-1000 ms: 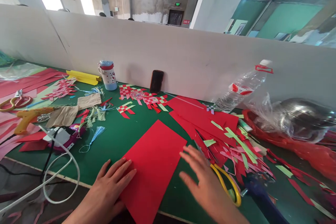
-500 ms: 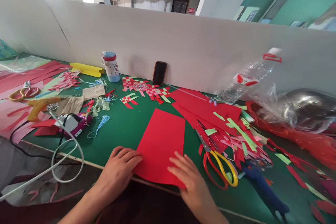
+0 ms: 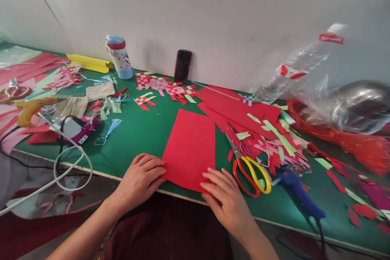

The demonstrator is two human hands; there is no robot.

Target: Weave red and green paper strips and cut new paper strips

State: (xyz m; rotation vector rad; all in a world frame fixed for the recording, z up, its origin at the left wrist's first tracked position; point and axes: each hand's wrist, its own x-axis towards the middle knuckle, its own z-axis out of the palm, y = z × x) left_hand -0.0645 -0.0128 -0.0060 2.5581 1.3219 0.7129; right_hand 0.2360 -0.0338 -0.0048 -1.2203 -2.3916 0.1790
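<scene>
A red sheet of paper [image 3: 190, 146] lies in front of me, its near edge at the table's front edge. My left hand [image 3: 141, 178] is at the near left corner, fingers and thumb close together on the paper's edge. At the near right corner my right hand [image 3: 225, 195] touches the sheet with stretched, slightly spread fingers; its thumb is partly hidden. Just right of that hand lie scissors [image 3: 251, 174] with red and yellow handles, blades partly among paper scraps. Farther right rests a blue glue gun [image 3: 300, 195].
Red sheets [image 3: 240, 109] and cut strips [image 3: 283, 142] cover the right side. Woven paper pieces [image 3: 164, 85], a phone [image 3: 183, 66] and a drinking bottle [image 3: 120, 57] stand or lie at the back. Left are a yellow glue gun [image 3: 29, 109], a tassel [image 3: 111, 130] and a white cable [image 3: 87, 158].
The view has tilted down, so the table sits higher in the picture. The sheet's near edge looks straighter, and my right hand has shifted outward to its corner.
</scene>
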